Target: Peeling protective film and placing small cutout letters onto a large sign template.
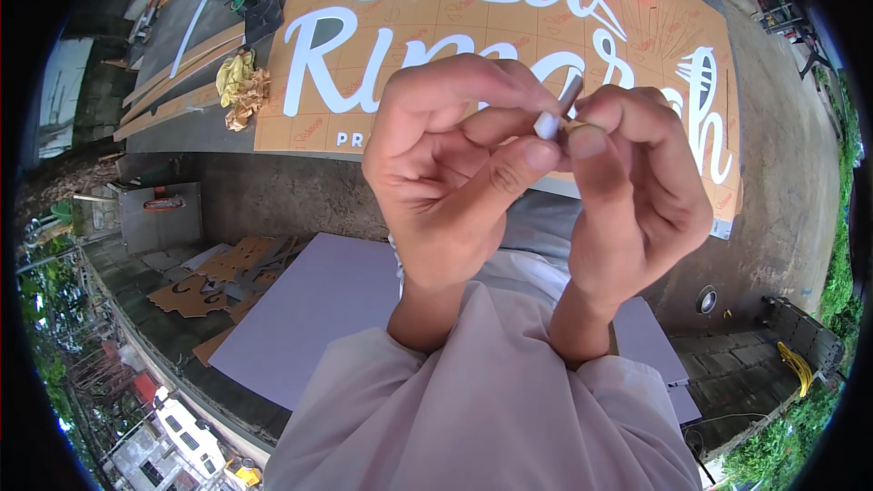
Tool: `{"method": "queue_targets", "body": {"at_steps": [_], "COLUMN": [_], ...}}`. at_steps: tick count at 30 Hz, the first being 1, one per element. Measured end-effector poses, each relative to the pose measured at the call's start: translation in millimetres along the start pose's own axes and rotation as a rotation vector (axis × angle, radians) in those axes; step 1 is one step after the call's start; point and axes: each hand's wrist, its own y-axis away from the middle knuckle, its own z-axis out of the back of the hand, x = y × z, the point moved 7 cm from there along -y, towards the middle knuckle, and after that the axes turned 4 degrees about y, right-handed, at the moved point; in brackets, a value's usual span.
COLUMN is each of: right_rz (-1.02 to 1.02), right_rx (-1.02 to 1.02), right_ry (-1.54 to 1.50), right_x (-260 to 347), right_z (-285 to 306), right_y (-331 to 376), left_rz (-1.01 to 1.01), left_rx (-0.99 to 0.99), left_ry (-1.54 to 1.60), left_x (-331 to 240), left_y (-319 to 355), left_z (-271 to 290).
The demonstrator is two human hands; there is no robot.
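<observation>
While handheld, piece (547, 125) (board edge (291, 148) below)

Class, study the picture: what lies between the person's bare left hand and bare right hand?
In the head view, a small white-and-grey object, its exact kind unclear, is pinched between the left hand and right hand.

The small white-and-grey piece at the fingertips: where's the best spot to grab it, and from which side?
Probably pinch the small piece lightly across its grey end, coming from the far side. That end is narrow and pokes out slantwise past the fingertips, while the left hand and right hand crowd the white end.
</observation>
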Motion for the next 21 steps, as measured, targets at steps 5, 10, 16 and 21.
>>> {"method": "queue_targets", "body": {"at_steps": [5,10,16,21], "right_rz": [-0.033,-0.119,-0.028,-0.048], "right_rx": [-0.112,-0.182,-0.2,-0.223], "right_ry": [-0.124,-0.173,-0.116,-0.022], "right_x": [-5.8,-13.0,-14.7,-19.8], "right_z": [2.8,8.6,11.0,11.2], "right_y": [1.9,2.2,-2.5,-2.0], "left_rz": [0.061,0.147,0.105,0.078], "left_rx": [0.023,0.024,-0.027,-0.096], "left_ry": [-0.021,-0.075,-0.135,-0.215], "left_x": [3.7,4.7,1.0,-1.8], "left_y": [1.0,-0.9,-2.1,-1.9], "left_z": [-0.2,3.7,11.8,18.9]}}
